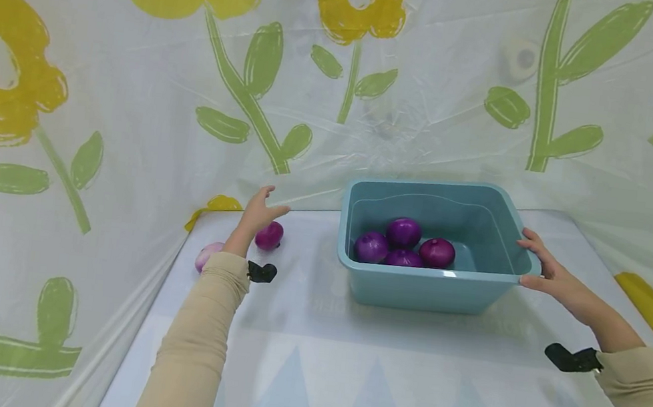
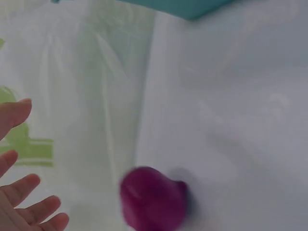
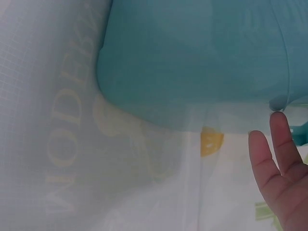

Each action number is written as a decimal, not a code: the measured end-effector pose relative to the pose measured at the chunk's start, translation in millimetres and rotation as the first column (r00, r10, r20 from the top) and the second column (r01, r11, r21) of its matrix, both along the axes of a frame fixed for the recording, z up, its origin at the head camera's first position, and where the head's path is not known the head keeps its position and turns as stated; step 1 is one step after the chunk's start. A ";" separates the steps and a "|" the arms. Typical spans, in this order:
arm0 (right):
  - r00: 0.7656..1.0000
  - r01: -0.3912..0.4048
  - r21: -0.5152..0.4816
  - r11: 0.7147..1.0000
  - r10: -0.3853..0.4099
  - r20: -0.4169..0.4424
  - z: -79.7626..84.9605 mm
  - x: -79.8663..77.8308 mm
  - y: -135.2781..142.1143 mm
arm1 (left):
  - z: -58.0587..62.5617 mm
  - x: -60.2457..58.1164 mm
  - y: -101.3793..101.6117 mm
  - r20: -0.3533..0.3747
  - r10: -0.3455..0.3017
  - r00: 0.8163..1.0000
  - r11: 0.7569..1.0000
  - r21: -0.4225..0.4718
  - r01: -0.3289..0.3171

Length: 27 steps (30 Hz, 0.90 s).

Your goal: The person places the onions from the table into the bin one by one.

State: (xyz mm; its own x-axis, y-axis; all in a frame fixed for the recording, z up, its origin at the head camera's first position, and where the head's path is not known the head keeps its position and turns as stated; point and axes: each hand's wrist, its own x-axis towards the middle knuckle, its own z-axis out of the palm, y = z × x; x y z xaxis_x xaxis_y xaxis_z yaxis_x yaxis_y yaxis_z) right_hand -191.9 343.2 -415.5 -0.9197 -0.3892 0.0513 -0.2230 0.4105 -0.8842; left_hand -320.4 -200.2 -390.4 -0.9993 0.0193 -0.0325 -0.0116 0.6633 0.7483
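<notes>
My left hand [image 1: 253, 218] is held over the left part of the table, its fingers spread and holding nothing. Right beside it lies a dark red onion [image 1: 269, 236], also low in the left wrist view as a purple onion [image 2: 153, 199]. A paler pink onion [image 1: 208, 255] is partly hidden behind my left forearm. My right hand [image 1: 562, 282] touches the right front corner of a blue plastic bin [image 1: 431, 289], thumb at the front and fingers along the side rim. Close to the bin's wall, straight fingers [image 3: 262, 159] show in the right wrist view. Several red onions [image 1: 404, 232] lie inside the bin, grouped toward its left.
The table [image 1: 301, 321] has a white cover with pale blue triangles. Behind it and to the left hangs a translucent curtain [image 1: 432, 128] with yellow flowers and green leaves. The bin stands near the table's back edge.
</notes>
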 end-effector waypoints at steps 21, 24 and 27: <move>1.000 0.016 0.010 1.000 -0.016 0.004 -0.7 0.8 -1.0 | -100.3 20.5 -20.9 0.014 0.144 0.989 0.987 -0.066 -0.143; 1.000 0.015 0.008 1.000 -0.015 0.005 0.0 0.9 -0.6 | -101.3 22.4 -19.8 0.020 0.160 0.987 0.986 -0.046 -0.159; 1.000 0.011 0.007 1.000 -0.012 0.007 0.4 0.4 -0.3 | -102.6 23.8 -17.5 0.012 0.165 0.986 0.986 -0.002 -0.165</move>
